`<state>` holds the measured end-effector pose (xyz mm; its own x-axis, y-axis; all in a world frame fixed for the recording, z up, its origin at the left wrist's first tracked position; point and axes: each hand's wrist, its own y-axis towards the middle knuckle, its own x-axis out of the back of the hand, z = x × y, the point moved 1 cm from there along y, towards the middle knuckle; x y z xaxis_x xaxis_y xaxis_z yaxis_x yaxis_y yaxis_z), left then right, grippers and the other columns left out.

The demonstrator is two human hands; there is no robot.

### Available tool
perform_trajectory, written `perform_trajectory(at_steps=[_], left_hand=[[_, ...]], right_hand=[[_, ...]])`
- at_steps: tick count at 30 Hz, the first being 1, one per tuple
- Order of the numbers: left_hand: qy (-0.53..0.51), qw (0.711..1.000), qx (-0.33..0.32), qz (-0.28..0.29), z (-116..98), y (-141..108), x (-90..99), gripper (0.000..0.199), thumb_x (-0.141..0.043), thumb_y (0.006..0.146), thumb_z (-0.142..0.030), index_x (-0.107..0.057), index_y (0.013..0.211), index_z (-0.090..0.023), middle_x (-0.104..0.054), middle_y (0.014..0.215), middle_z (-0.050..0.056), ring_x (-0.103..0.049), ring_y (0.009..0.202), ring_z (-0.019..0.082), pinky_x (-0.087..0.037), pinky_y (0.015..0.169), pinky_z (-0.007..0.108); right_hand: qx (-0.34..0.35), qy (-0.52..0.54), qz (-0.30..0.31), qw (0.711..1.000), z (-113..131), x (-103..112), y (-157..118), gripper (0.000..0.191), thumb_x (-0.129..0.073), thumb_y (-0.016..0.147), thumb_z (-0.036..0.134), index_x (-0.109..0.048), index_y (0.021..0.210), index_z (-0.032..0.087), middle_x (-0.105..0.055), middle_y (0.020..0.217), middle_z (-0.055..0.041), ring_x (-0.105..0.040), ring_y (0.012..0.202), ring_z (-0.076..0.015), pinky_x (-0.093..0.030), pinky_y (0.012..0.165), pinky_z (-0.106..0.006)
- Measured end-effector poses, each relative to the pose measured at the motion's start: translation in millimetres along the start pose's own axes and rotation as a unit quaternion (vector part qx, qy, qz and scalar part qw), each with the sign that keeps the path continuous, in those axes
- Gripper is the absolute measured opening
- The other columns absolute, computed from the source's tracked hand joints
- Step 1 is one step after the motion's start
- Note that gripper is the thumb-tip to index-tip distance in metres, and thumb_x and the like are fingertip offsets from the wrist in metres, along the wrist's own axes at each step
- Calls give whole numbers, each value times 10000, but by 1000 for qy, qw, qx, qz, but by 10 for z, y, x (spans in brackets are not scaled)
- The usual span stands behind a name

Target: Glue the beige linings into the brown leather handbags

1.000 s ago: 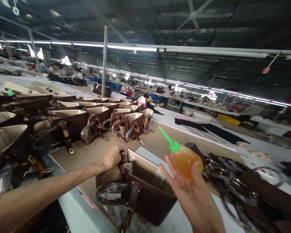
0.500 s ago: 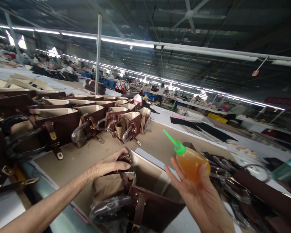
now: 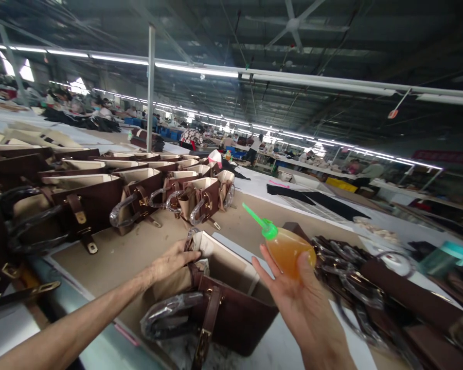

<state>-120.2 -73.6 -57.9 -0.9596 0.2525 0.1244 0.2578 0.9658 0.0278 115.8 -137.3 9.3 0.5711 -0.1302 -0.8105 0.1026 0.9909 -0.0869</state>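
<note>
Moved since the earlier frame: green-spouted bottle (image 3: pixel 291 249), nearer the bag's open top. Item, one brown bag (image 3: pixel 239 316), open, upright on the desk (image 3: pixel 158 244), before the wearer. Left hand (image 3: pixel 173 259): grip pinching its rim at the far-left corner; a hard tug could probably skew the bag. Right hand (image 3: pixel 301 303): grip around the bottle, two fingers extended; loose hold, likely slip; over-squeezing could drip amber liquid on the pale lining. Wrapped handle (image 3: pixel 170 311), projecting leftward: possible snag. Outward: bags in rows, left; heaped straps (image 3: pixel 343 272), right.
</note>
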Motion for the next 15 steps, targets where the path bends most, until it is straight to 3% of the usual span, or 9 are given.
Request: perform_trajectory(at_steps=[4, 8, 12, 15], left_hand=[[-10, 1000, -14, -15, -156, -17, 41, 403, -692, 616, -381, -614, 934, -146, -650, 849, 45, -564, 905, 219, -424, 817, 302], [47, 996, -24, 67, -431, 62, 58, 413, -698, 616, -416, -626, 900, -125, -649, 820, 38, -580, 835, 212, -451, 755, 295], [161, 970, -29, 180, -931, 226, 77, 321, -663, 650, -331, -654, 880, -108, -666, 815, 41, -586, 781, 190, -444, 732, 266], [295, 918, -37, 262, -1307, 359, 39, 248, -647, 633, -230, -686, 856, -128, -683, 789, 23, -585, 744, 170, -439, 696, 231]], right_hand=[[-11, 25, -8, 1000, 63, 32, -56, 235, -608, 829, 404, -653, 1002, 251, -687, 1039, -12, -513, 1148, -282, -379, 950, -606], [-22, 34, 0, 999, 186, 119, -209, 314, -635, 784, 473, -650, 1003, 249, -679, 1062, -14, -551, 1099, -289, -424, 906, -606], [-45, -4, -3, 999, 286, 227, -418, 379, -748, 666, 468, -679, 962, 241, -702, 994, -32, -648, 922, -230, -539, 832, -385], [-11, -62, -5, 998, 342, 333, -565, 326, -744, 689, 431, -688, 949, 244, -711, 959, -33, -675, 785, -151, -554, 701, -198]])
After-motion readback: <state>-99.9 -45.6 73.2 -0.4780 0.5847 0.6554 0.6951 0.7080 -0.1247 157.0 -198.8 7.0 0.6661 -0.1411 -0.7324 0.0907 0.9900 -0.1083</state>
